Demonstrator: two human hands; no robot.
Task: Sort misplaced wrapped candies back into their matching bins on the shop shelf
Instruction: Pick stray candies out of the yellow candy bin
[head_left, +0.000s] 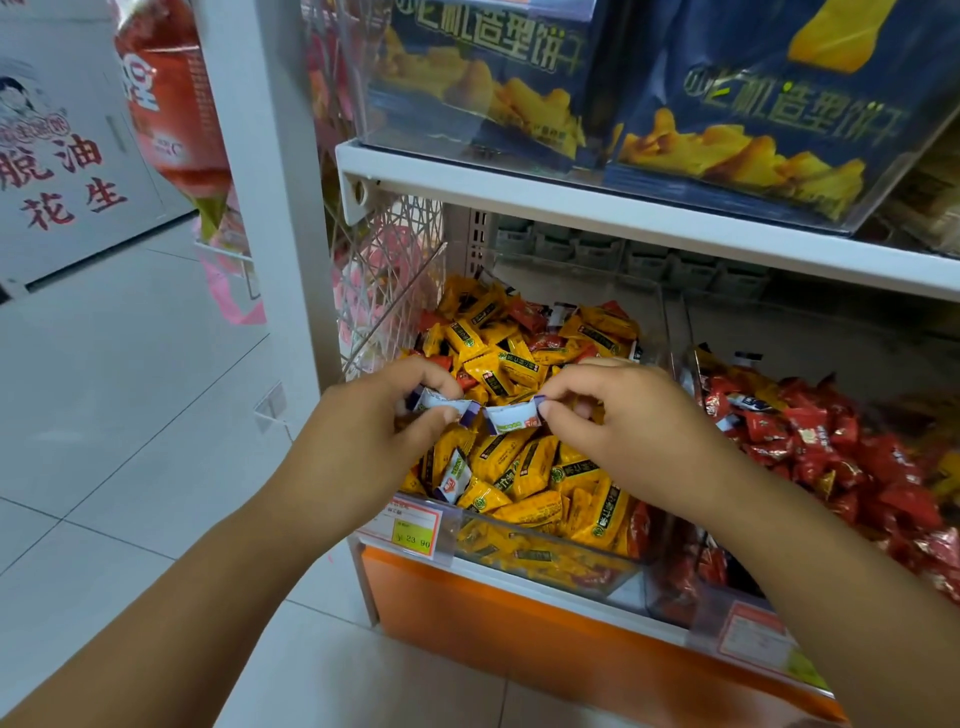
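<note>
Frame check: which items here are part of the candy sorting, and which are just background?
Job: left hand pinching left white candy; right hand pinching right white candy; stray white candy in yellow-candy bin; red-candy bin.
Background: biscuit bags; price tag; hanging red packet.

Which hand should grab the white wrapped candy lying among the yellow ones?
Probably left: left hand, pinching one white-purple candy, sits nearer the loose white wrapped candy than right hand, pinching another white-purple candy.

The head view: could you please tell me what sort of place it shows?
Likely a snack shop: a bin of yellow wrapped candies, a price tag on its front, bagged biscuits on the shelf above.
</note>
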